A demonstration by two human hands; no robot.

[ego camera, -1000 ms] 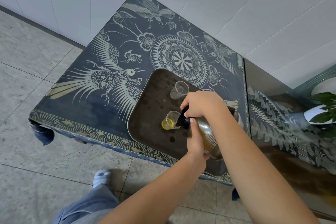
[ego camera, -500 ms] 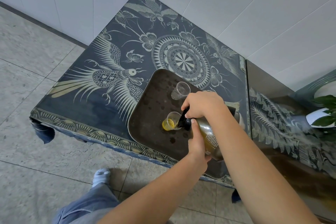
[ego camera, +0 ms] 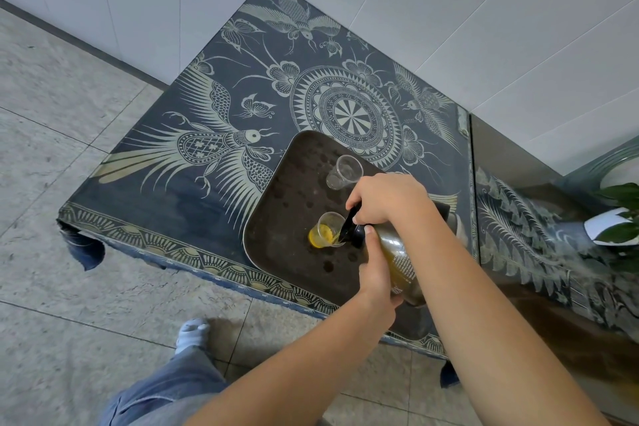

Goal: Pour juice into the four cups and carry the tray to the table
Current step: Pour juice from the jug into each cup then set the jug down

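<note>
Where tilted juice bottle (ego camera: 397, 263) meets rim of near cup (ego camera: 332, 221), yellow juice (ego camera: 320, 237) covers cup bottom; black spout (ego camera: 345, 230) reaches into cup mouth. Bottle body gripped by left hand (ego camera: 377, 273), fingers curled round it. Black top at bottle neck gripped by right hand (ego camera: 387, 199), fingers curled. Just beyond, second clear cup (ego camera: 344, 171), upright, on same dark tray (ego camera: 276, 221). Tray rests on phoenix-patterned table (ego camera: 207, 156), near front right corner. At far right, potted plant (ego camera: 619, 214); sock-clad foot (ego camera: 192, 334) on tiled floor (ego camera: 69, 287).
</note>
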